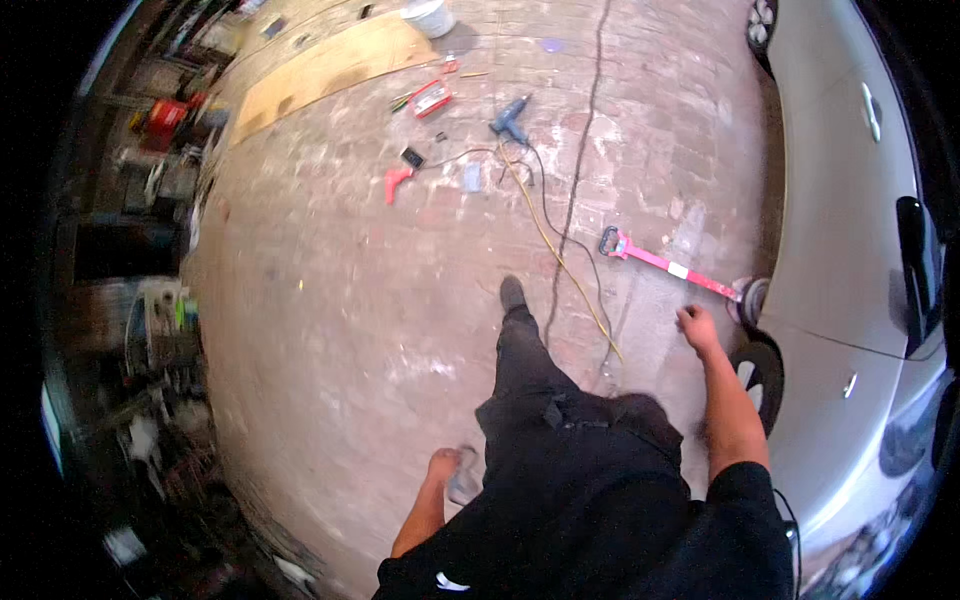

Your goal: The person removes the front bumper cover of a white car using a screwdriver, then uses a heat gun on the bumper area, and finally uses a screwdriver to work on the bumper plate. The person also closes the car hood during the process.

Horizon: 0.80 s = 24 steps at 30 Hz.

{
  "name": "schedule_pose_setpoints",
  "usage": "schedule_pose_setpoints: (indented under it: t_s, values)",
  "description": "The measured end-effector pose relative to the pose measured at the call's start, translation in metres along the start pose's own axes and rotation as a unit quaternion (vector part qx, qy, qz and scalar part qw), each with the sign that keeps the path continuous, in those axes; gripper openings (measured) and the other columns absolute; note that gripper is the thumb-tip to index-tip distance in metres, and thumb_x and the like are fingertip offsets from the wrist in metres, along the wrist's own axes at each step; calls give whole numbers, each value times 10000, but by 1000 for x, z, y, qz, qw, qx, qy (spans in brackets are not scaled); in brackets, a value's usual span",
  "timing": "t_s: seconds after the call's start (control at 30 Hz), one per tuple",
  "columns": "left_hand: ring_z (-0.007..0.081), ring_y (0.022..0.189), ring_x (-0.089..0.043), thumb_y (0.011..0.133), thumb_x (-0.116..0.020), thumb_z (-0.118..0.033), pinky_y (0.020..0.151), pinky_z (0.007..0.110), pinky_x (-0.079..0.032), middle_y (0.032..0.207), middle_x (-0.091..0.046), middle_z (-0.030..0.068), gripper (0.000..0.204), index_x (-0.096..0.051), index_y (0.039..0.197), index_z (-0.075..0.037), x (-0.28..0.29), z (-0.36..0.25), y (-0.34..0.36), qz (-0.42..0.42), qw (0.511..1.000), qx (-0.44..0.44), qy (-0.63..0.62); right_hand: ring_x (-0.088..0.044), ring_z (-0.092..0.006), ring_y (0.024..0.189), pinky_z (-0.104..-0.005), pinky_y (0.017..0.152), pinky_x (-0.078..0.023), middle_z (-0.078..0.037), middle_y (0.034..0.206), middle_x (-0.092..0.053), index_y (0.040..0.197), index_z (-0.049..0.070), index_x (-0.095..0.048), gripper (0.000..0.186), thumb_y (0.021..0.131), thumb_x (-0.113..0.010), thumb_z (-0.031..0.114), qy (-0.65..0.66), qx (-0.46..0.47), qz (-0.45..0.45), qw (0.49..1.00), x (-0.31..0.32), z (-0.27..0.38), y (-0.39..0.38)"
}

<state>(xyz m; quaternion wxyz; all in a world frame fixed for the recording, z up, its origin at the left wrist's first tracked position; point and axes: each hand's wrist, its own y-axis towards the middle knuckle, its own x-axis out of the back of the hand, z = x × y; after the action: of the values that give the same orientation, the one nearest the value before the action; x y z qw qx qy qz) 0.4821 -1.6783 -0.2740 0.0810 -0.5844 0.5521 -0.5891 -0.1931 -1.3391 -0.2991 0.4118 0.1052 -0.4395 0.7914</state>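
My left hand [443, 467] hangs beside my left thigh, fingers closed on a blurred grey object [461, 488] that I cannot make out. My right hand [696, 326] is curled in front of me, its contents hidden. It is nearest a red-and-pink floor jack [686, 272] reaching to the wheel of a silver car [840, 410]. Further ahead on the brick floor lie a blue power tool [509, 123], a red tool [396, 181], a small black block [413, 157] and an open red case [430, 100]. My dark-clad leg [521, 345] steps forward.
A yellow cable [555, 250] and dark cords [590, 100] cross the brick floor [300, 350]. A wooden board [330, 70] and a white bucket [427, 18] are at the far end. Cluttered shelving with tools [165, 122] runs along the left; the car borders the right.
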Motion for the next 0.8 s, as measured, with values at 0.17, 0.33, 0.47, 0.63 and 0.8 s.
schedule_pose_setpoints:
  t_s: [0.17, 0.33, 0.47, 0.63, 0.8]
  values:
    - [417, 1151, -590, 910, -596, -438, 993, 465, -462, 1216, -627, 276, 594, -587, 1266, 38, 337, -13, 213, -129, 980, 141, 54, -643, -395, 1057, -481, 952, -486, -226, 1095, -693, 1032, 7, -713, 447, 882, -605, 414, -335, -102, 97, 932, -37, -7, 13]
    - [234, 1010, -657, 958, -601, -317, 892, 357, -500, 1133, -668, 148, 453, -584, 1268, 12, 608, -115, 353, -210, 914, 76, -339, -689, -350, 848, -439, 788, -524, -214, 877, -703, 943, 7, -707, 396, 886, -620, 389, -108, -68, 74, 989, -106, 138, 95]
    - [216, 1002, -652, 961, -610, -323, 882, 344, -502, 1140, -664, 126, 474, -555, 1306, -3, 649, -227, 399, -211, 882, 53, -417, -681, -365, 824, -457, 767, -519, -211, 847, -697, 933, 3, -682, 381, 878, -621, 374, -22, -10, 127, 992, -175, 227, 205]
    - [220, 1028, -641, 943, -646, -324, 895, 347, -503, 1197, -644, 137, 493, -555, 1300, 4, 605, -266, 564, -81, 902, 79, -417, -641, -406, 1028, -472, 902, -510, -228, 1069, -685, 1023, 6, -684, 426, 876, -608, 399, -56, -64, 134, 987, -261, 272, 352]
    - [296, 1108, -621, 873, -712, -404, 949, 382, -485, 1211, -632, 193, 624, -560, 1280, 44, 555, -218, 773, -36, 996, 14, -85, -629, -398, 1068, -466, 931, -498, -226, 1125, -671, 1078, 35, -679, 420, 885, -602, 401, 8, -112, 150, 982, -329, 306, 445]
